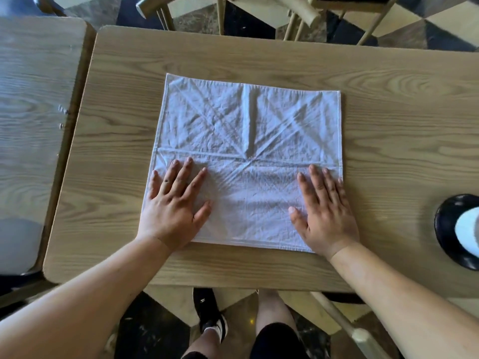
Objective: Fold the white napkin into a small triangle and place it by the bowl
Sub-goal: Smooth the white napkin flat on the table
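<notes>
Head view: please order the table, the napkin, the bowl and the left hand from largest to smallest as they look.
1. table
2. napkin
3. left hand
4. bowl, unsure, since the frame cuts it off

A wood-grain counter (388, 104) beside a second table (33, 99); wooden chairs (300, 14) stand on a dark-and-cream checkered floor (414, 19).

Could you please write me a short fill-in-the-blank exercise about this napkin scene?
1. The napkin lies ____ on the table, not yet folded.
2. Both the left hand and the right hand rest with ____ fingers on the napkin's near half.
3. The black bowl sits at the table's ____ edge.
4. Inside the bowl is something ____ in colour.

Missing words: flat; spread; right; white
</notes>
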The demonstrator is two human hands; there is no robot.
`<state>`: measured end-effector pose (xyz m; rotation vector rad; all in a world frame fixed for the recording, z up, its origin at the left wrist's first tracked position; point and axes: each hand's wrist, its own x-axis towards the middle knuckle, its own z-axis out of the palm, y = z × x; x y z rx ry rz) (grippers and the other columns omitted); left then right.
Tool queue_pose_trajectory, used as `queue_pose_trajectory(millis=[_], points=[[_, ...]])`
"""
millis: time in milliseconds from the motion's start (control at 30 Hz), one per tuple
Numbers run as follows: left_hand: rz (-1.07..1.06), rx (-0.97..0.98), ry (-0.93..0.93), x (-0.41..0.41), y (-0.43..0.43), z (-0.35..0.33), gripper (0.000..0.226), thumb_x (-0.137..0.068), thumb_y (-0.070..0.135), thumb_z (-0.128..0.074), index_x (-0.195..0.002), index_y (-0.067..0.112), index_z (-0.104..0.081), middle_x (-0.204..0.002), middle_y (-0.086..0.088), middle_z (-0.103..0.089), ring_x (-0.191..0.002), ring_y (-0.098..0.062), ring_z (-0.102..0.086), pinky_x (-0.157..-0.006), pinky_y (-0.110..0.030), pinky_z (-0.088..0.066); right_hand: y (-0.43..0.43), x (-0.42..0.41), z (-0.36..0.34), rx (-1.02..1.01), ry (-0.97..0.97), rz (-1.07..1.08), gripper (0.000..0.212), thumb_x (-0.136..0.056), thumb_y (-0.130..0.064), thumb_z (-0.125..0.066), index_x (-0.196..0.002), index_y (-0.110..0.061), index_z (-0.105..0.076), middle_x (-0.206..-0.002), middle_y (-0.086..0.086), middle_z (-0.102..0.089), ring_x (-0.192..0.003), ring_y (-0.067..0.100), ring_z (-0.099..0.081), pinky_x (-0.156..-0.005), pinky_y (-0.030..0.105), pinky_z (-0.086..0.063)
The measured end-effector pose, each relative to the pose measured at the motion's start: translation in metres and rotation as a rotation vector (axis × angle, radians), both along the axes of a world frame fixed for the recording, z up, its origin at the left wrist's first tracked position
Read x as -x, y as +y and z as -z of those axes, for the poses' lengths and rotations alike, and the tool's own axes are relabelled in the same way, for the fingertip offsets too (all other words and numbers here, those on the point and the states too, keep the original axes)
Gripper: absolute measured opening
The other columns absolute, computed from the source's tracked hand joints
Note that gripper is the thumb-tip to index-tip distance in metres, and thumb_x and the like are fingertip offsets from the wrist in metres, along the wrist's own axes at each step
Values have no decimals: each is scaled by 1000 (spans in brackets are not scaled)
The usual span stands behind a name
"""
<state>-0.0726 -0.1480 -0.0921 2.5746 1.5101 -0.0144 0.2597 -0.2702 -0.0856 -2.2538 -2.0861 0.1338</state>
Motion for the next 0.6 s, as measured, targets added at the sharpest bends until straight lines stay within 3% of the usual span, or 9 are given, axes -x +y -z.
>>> queue_pose_trajectory(millis=[233,467,600], points=[[12,-8,30,27,-53,2,76,-102,73,-23,-168,38,-10,-178,2,-3,-164,-19,4,-130,-58,-5,-49,22,0,57,-13,-14,75,-102,-52,-35,-164,-11,-22,-173,17,-12,-160,37,-9,-126,61,-16],[14,-5,33,38,-77,1,76,-102,72,-24,-168,38,-9,-178,1,-3,-164,-21,3,-130,-60,-8,-69,33,-4,52,5,-22,74,-101,-51,-36,-162,-9,-27,-171,19,-17,-159,39,-15,-125,63,-21],[7,14,34,35,-76,-5,77,-101,71,-28,-168,37,-12,-178,1,-4,-164,-20,4,-130,-58,-5,-67,35,-13,150,24,-23,76,-101,-53,-30,-163,-10,-20,-172,18,-11,-160,38,-8,-127,60,-15]])
